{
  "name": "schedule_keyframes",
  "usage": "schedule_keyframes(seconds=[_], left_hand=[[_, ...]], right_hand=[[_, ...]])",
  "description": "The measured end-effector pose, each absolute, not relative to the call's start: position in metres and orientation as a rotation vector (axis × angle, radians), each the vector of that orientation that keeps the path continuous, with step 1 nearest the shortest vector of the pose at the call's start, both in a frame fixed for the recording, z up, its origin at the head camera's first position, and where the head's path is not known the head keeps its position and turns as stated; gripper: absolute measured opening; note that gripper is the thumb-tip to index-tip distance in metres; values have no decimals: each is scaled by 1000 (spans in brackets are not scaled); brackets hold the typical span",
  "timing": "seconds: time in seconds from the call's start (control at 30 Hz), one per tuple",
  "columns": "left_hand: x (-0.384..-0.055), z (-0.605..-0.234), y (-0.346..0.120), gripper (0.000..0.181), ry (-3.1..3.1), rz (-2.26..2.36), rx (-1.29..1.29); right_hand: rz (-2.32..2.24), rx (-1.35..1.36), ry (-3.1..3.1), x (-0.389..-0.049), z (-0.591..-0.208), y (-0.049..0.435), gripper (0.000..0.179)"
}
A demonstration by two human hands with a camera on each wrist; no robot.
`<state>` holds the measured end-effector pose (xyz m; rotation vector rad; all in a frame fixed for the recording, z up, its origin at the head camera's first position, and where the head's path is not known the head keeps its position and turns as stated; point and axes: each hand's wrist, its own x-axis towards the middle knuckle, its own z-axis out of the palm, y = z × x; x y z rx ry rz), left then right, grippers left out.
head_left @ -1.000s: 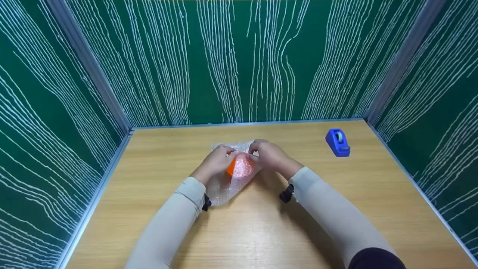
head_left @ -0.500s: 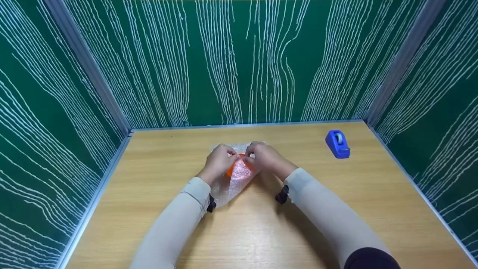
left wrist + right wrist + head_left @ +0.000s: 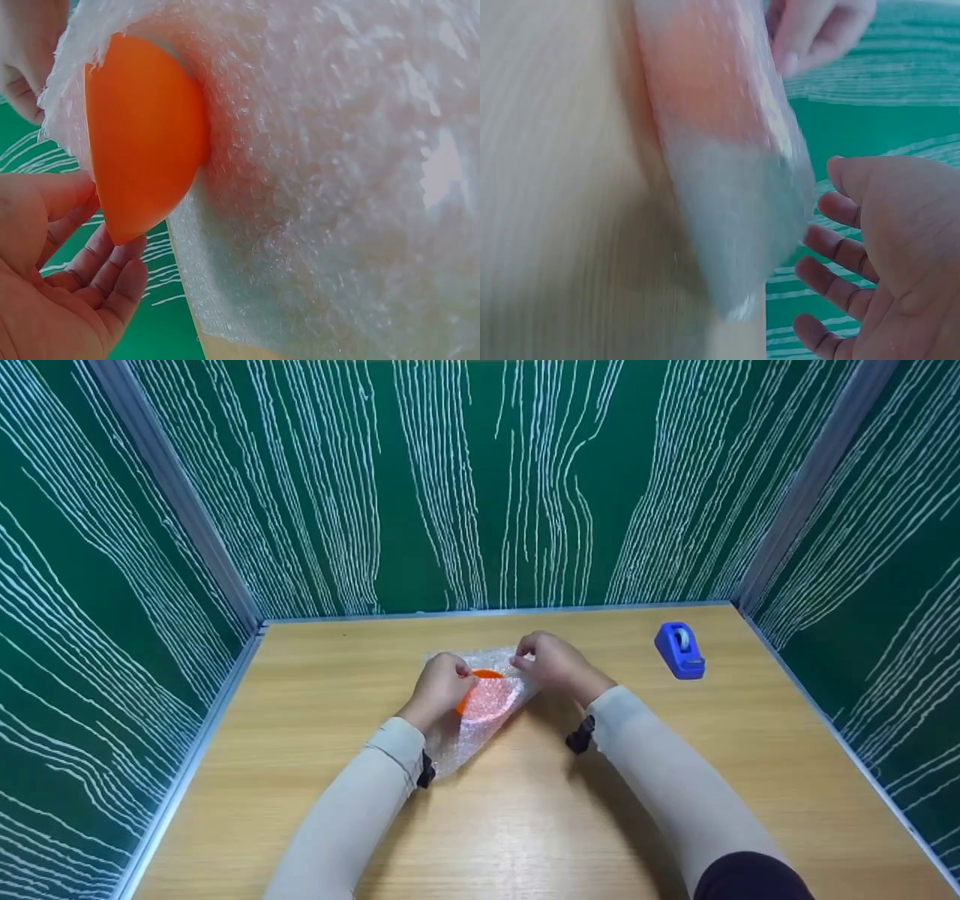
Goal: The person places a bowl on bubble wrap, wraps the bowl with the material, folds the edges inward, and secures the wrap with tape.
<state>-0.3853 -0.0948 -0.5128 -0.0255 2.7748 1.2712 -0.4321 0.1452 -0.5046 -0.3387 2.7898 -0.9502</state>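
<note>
Two pale sleeves (image 3: 330, 810) are reaching in from the near edge, with a dark band (image 3: 754, 877) circling the right arm and small black devices (image 3: 579, 736) sitting at the wrists. Beyond the cuffs, a sheet of bubble wrap (image 3: 454, 746) is lying on the wooden counter (image 3: 300, 697), its near corner pointing toward the person. An orange bowl (image 3: 142, 135) is resting on the sheet around the middle of the counter; a fold of the wrap is covering its near side, so the colour is showing through as pink, while part of the wall and the far rim are staying bare.

The left hand (image 3: 442, 686) is pinching the bowl at its rim, the thumb lying against the edge and the other fingers bending beneath the outer wall; whether it is also catching the wrap is hard to tell. The right hand (image 3: 553, 660) is hovering just beside the right edge of the wrap, its fingers (image 3: 832, 285) parting and bending loosely, apparently holding nothing.

Farther off, near the counter's far right corner and well apart from the hands, a blue tape dispenser (image 3: 679, 652) is standing with a pale roll (image 3: 682, 639) inside. Behind everything, green walls (image 3: 397, 510) bearing wavy white lines are rising between grey posts (image 3: 176, 495).
</note>
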Motion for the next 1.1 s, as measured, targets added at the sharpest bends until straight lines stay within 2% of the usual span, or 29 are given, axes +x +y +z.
schedule_keyframes(seconds=[0.3,0.67,0.83,1.1], left_hand=[[-386,-514,-93,11,2743,1275,-63],[-385,-512,-95,17,2737,1269,-101],[-385,-513,-95,19,2749,1256,-109],[-390,-518,-95,11,2844,1156,-39]], right_hand=[[-926,-220,2718,-447,-512,177,40],[-889,-199,2586,-456,-527,190,55],[-885,-218,2584,-457,-532,193,55],[-711,-408,2686,-459,-543,189,53]])
